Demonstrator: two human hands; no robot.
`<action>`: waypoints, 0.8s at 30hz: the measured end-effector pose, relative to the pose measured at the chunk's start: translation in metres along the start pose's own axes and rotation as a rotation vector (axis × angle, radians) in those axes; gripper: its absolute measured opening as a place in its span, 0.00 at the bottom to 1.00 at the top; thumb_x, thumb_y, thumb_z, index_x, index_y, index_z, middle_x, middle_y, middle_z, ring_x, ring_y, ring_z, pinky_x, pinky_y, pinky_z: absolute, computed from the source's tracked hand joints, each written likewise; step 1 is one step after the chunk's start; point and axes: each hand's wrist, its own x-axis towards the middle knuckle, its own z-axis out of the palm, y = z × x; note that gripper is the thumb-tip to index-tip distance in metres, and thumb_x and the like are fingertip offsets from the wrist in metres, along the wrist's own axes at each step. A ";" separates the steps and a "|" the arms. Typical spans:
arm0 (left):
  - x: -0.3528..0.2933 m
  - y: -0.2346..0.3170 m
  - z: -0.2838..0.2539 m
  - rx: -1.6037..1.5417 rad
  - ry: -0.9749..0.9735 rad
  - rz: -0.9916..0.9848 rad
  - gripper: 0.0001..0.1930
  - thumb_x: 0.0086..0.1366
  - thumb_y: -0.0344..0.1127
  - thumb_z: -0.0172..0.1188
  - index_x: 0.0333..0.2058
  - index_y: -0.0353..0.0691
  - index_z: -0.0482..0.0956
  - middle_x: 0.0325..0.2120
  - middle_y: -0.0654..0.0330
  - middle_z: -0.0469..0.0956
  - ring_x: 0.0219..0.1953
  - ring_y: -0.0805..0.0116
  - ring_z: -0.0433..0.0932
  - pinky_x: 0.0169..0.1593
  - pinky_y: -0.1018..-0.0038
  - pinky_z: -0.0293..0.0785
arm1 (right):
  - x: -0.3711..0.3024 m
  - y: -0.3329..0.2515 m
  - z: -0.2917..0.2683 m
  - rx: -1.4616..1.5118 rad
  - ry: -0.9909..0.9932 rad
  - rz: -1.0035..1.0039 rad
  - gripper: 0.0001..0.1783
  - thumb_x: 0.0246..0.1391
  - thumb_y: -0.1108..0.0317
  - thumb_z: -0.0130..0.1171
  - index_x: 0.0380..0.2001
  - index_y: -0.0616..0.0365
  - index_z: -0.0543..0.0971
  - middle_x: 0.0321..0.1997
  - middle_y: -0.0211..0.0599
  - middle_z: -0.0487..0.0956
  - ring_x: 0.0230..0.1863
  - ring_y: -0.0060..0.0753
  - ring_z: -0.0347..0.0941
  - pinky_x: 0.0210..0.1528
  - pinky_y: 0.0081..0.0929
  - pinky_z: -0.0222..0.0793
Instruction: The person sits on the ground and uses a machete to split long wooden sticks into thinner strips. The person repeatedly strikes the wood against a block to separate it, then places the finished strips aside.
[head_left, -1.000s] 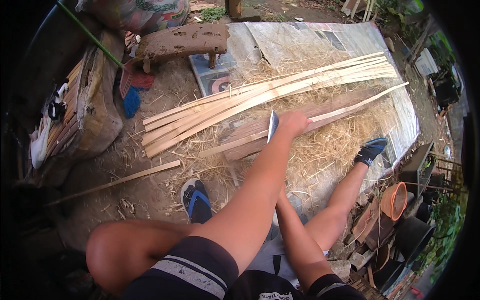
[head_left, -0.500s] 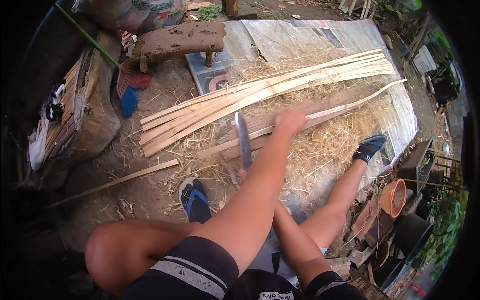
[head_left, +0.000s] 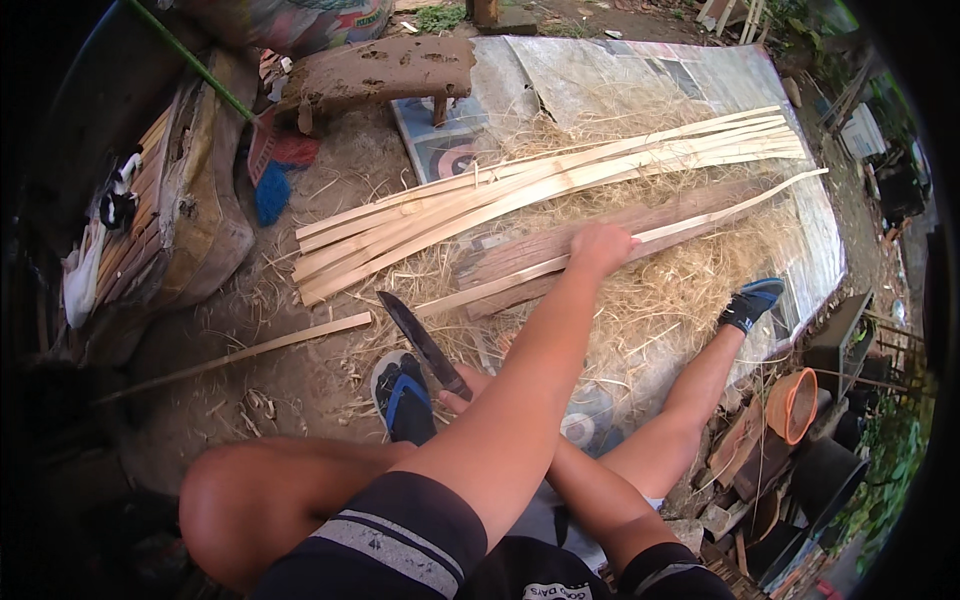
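Note:
My left hand [head_left: 603, 248] is closed around a narrow pale strip of bamboo or wood [head_left: 710, 217], which lies lengthwise over a rough brown plank [head_left: 515, 257]. The strip's right part curves upward past the plank's end. My right arm passes beneath my left arm, and my right hand [head_left: 470, 386], partly hidden by it, grips a long knife [head_left: 418, 338] by the handle. The dark blade points up and left, apart from the strip, above my left foot [head_left: 403, 395]. Beyond the plank lies a fanned bundle of pale strips [head_left: 470, 200].
Curly shavings [head_left: 680, 275] cover much of the sheet [head_left: 815, 225] on the ground. One loose strip [head_left: 290, 345] lies at left. A low wooden bench [head_left: 375, 75], a blue-and-red broom [head_left: 272, 190] and a black-and-white animal [head_left: 118, 205] are left. Orange basket [head_left: 790, 405] and dark pots stand right.
The knife has swung left and down from beside the plank, its blade now tilted to the upper left. My left hand still holds the strip. The whole view has shifted slightly.

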 end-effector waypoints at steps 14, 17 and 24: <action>-0.015 -0.003 -0.015 0.057 0.043 0.088 0.24 0.72 0.56 0.55 0.54 0.42 0.79 0.47 0.52 0.84 0.52 0.52 0.81 0.53 0.55 0.78 | 0.006 0.104 -0.004 0.643 0.009 -0.174 0.28 0.66 0.62 0.61 0.65 0.63 0.70 0.61 0.41 0.75 0.62 0.37 0.71 0.64 0.39 0.68; -0.014 -0.005 -0.011 0.070 0.043 0.084 0.24 0.72 0.55 0.55 0.53 0.43 0.79 0.46 0.52 0.84 0.51 0.52 0.82 0.53 0.55 0.79 | 0.015 0.108 0.035 0.146 0.170 -0.171 0.23 0.66 0.62 0.62 0.60 0.62 0.73 0.52 0.39 0.78 0.53 0.35 0.73 0.60 0.40 0.69; -0.014 0.003 -0.011 0.109 0.073 0.065 0.24 0.72 0.56 0.54 0.53 0.42 0.80 0.46 0.51 0.84 0.50 0.53 0.82 0.53 0.56 0.80 | 0.016 0.058 0.037 0.014 0.377 -0.031 0.16 0.68 0.57 0.61 0.32 0.58 0.76 0.28 0.29 0.76 0.34 0.24 0.73 0.39 0.30 0.71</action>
